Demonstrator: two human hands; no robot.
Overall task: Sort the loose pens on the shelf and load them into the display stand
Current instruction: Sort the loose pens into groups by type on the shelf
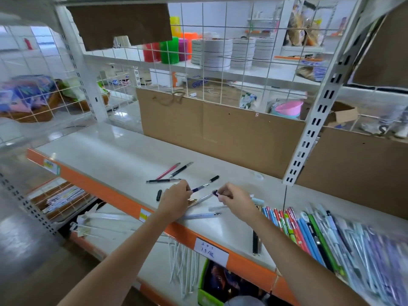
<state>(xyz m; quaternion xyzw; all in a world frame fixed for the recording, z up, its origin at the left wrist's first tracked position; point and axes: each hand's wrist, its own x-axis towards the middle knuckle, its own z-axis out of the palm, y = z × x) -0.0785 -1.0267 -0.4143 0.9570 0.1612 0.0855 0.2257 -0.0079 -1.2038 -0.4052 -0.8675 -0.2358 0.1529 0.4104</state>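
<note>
My left hand [174,200] grips a blue uncapped pen [199,187] over the white shelf [106,153]. My right hand [234,198] pinches a small dark pen cap [215,192] just right of the pen's tip. Loose pens lie around them: a pink pen [168,171], a black pen [181,169], a black-and-silver pen [163,180], a black cap [214,178], another black cap [158,195], a clear pen [202,198] and a pale blue pen [199,216]. No display stand is plainly visible.
A dense row of coloured pens [309,235] fills the shelf to the right. A black pen [255,242] lies near the orange front edge [106,191]. Cardboard [220,131] backs the shelf. A white upright post [309,129] stands at right.
</note>
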